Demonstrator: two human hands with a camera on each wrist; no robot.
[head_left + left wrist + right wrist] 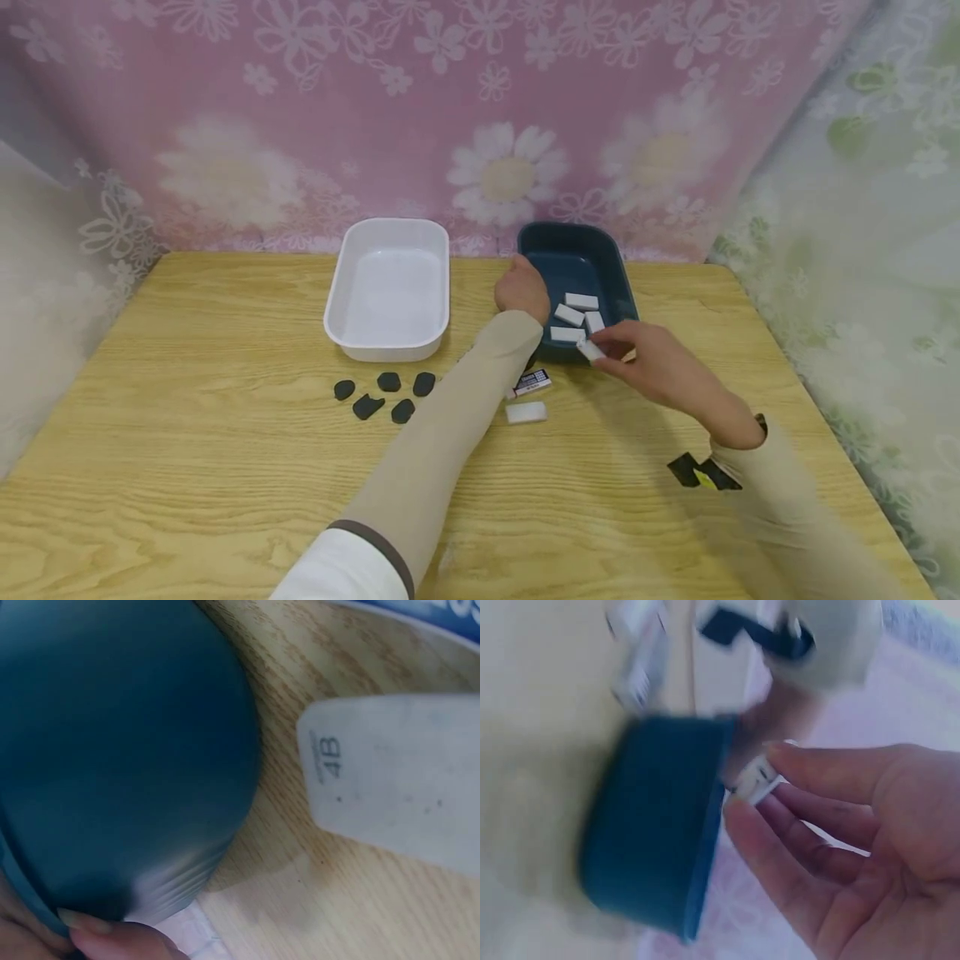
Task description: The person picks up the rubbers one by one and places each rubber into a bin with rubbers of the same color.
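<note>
My right hand (660,367) pinches a white eraser (590,349) between thumb and fingers, over the near rim of a dark teal basin (633,300). In the right wrist view the pinched eraser (756,778) shows a dark mark on its end. Several white erasers (568,315) lie inside the basin. On its left side my left hand (522,290) holds the rim; the thumb (127,941) shows over the edge in the left wrist view. A white eraser marked 4B (397,776) lies on the table outside the basin.
To the left stands a white basin (337,308). Several flat black pieces (388,382) lie in front of it. Near the left forearm are a printed eraser (531,382) and a plain white one (527,412). A flowered curtain (352,158) hangs behind the wooden table (187,433).
</note>
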